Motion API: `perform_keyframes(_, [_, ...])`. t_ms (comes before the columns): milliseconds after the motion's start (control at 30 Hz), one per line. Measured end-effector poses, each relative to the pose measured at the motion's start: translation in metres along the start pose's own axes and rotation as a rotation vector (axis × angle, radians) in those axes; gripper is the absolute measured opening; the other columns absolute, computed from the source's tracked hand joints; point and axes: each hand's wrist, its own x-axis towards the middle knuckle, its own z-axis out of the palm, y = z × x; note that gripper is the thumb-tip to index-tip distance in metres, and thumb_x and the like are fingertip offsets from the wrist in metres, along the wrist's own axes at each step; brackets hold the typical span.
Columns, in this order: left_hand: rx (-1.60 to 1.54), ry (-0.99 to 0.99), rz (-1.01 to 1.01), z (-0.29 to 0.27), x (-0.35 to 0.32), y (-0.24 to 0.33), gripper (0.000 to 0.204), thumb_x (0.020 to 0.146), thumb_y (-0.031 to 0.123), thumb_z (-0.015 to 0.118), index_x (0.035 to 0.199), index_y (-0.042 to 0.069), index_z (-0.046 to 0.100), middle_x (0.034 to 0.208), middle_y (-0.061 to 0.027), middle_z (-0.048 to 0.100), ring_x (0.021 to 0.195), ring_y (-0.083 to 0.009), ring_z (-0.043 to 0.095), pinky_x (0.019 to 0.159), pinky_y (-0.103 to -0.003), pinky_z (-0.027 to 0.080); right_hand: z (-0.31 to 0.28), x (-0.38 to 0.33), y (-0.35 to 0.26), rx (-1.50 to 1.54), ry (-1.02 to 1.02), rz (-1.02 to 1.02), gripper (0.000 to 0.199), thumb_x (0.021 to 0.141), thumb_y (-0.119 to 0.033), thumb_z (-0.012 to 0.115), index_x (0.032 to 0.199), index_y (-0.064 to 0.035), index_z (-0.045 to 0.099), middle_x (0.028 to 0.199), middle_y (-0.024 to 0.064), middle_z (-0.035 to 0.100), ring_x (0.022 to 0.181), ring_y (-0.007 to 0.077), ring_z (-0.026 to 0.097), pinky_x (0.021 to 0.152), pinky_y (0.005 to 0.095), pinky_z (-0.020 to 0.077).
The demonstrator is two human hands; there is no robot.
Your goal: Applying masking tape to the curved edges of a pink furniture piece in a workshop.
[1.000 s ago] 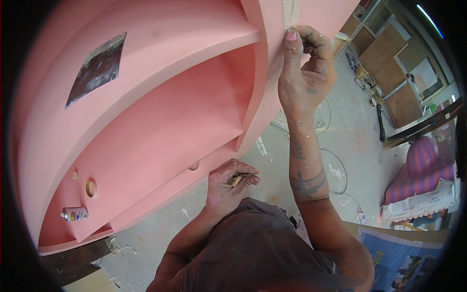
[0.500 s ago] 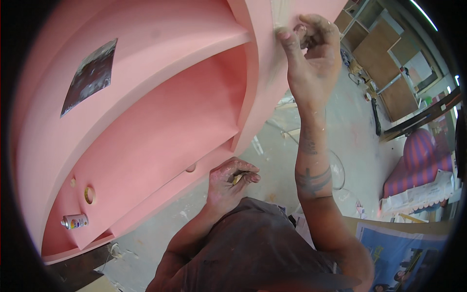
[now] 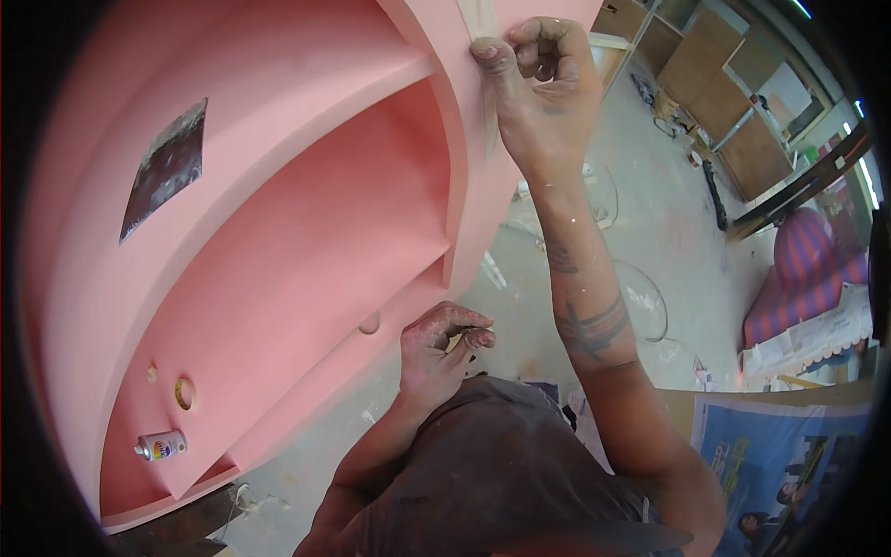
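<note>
A large curved pink shell (image 3: 278,278) with a recessed hollow fills the left and top of the view. On its outer face, at top centre, runs a pale beige strip (image 3: 478,19) that looks like tape. My right hand (image 3: 548,102) is raised there, its thumb resting at the strip's edge and its dusty fingers curled, with nothing visible in them. Lower down, in front of my dark shirt, my left hand (image 3: 441,348) is closed in a pinch near the shell's lower rim. What its fingertips hold is too small or hidden to tell.
A tape roll (image 3: 186,394) and a spray can (image 3: 162,445) sit inside the hollow. A dark square sheet (image 3: 165,169) lies on the shell's upper face. Wooden panels (image 3: 742,121), a purple striped form (image 3: 803,260), a loose cable (image 3: 650,288) and a printed poster (image 3: 784,464) are to the right.
The view has shifted, so the shell's hollow sits a little lower. My right hand stays by the strip and appears further left, its thumb still against the shell. My left hand has hardly moved.
</note>
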Motion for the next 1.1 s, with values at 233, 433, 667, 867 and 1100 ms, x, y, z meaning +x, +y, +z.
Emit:
perform_keyframes(233, [0.013, -0.018, 0.001, -0.005, -0.014, -0.001, 0.015, 0.094, -0.019, 0.060, 0.102, -0.009, 0.067, 0.099, -0.0123, 0.066, 0.084, -0.0191, 0.072, 0.079, -0.031, 0.062, -0.001, -0.009, 0.005, 0.038, 0.066, 0.153, 0.033, 0.083, -0.009, 0.090, 0.098, -0.0031, 0.062, 0.089, -0.0022, 0.051, 0.079, 0.0071, 0.043, 0.072, 0.0187, 0.0415])
perform_keyframes(433, [0.019, -0.053, -0.046, -0.005, -0.031, 0.009, 0.018, 0.093, -0.022, 0.058, 0.102, -0.009, 0.067, 0.099, -0.0119, 0.065, 0.085, -0.0197, 0.072, 0.080, -0.031, 0.063, -0.015, -0.002, -0.008, 0.076, -0.023, 0.301, 0.040, 0.081, -0.024, 0.093, 0.099, -0.0040, 0.064, 0.086, -0.0026, 0.052, 0.077, 0.0079, 0.045, 0.070, 0.0229, 0.0448])
perform_keyframes(667, [0.100, -0.036, -0.049, -0.021, -0.055, 0.013, 0.015, 0.093, -0.020, 0.060, 0.101, -0.009, 0.067, 0.098, -0.0115, 0.064, 0.085, -0.0209, 0.073, 0.079, -0.032, 0.063, -0.007, -0.011, -0.005, -0.071, 0.060, 0.180, 0.043, 0.081, -0.028, 0.092, 0.104, -0.0028, 0.065, 0.089, -0.0016, 0.057, 0.080, 0.0085, 0.051, 0.072, 0.0237, 0.0464])
perform_keyframes(867, [0.069, 0.093, 0.016, -0.039, -0.072, 0.026, 0.014, 0.090, -0.015, 0.070, 0.103, -0.008, 0.069, 0.101, -0.0118, 0.068, 0.088, -0.0185, 0.073, 0.081, -0.029, 0.062, -0.079, -0.106, -0.008, -0.092, -0.107, 0.431, 0.033, 0.094, -0.025, 0.080, 0.114, -0.0034, 0.066, 0.100, 0.0005, 0.062, 0.087, 0.0098, 0.054, 0.080, 0.0284, 0.0493])
perform_keyframes(1100, [0.317, 0.269, 0.149, -0.042, -0.064, 0.014, 0.019, 0.083, -0.017, 0.076, 0.099, -0.006, 0.073, 0.099, -0.0151, 0.075, 0.092, -0.0214, 0.074, 0.080, -0.032, 0.064, -0.122, -0.289, -0.052, 0.446, -0.889, 0.800, 0.079, 0.084, -0.060, 0.082, 0.132, -0.0024, 0.059, 0.130, 0.0104, 0.057, 0.121, 0.0218, 0.053, 0.101, 0.0390, 0.0434])
